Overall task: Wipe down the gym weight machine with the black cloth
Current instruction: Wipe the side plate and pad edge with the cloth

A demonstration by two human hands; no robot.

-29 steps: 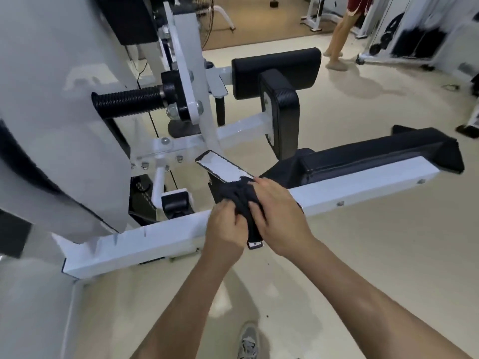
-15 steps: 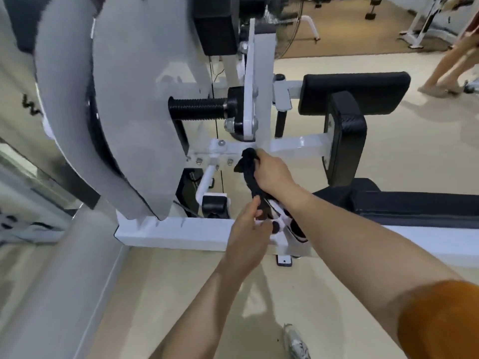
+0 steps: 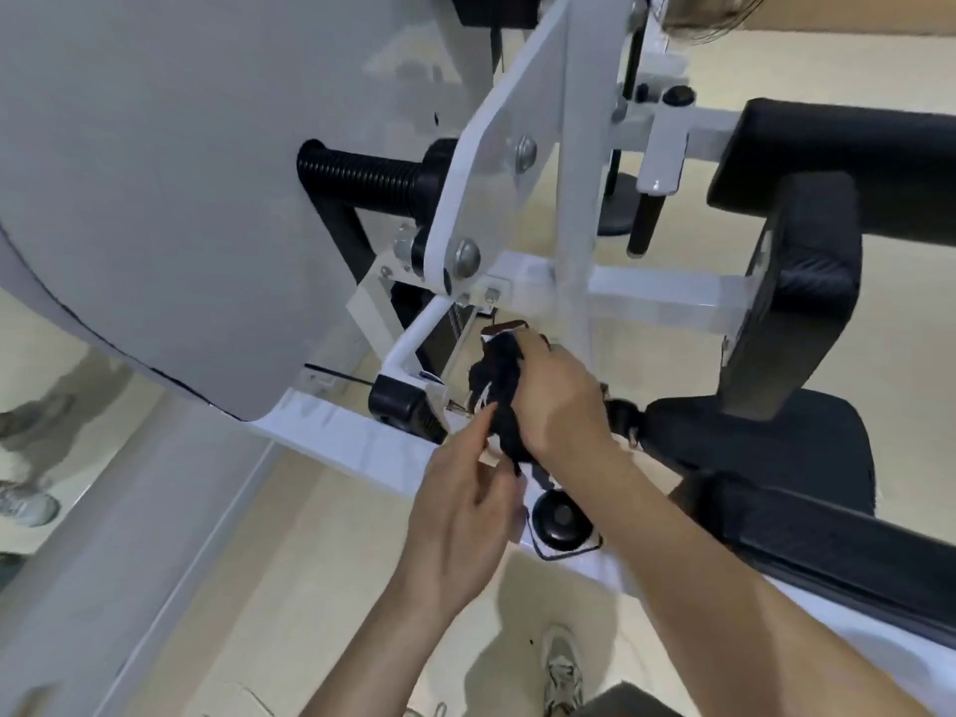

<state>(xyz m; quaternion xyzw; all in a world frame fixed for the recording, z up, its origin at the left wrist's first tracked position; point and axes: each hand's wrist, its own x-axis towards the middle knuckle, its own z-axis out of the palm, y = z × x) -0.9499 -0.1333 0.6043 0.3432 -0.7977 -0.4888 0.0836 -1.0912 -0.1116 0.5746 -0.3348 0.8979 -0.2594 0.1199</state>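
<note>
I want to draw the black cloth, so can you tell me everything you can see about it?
The black cloth is dark, soft-looking fabric, bunched into a crumpled wad rather than spread flat. A few pale streaks show in its folds, and a tail hangs from the bottom. The right hand grips it from the right side, and the left hand pinches its lower end with the fingertips. It sits low down among the white frame bars of the weight machine, just above the long base bar. Whether it touches the metal cannot be told.
</note>
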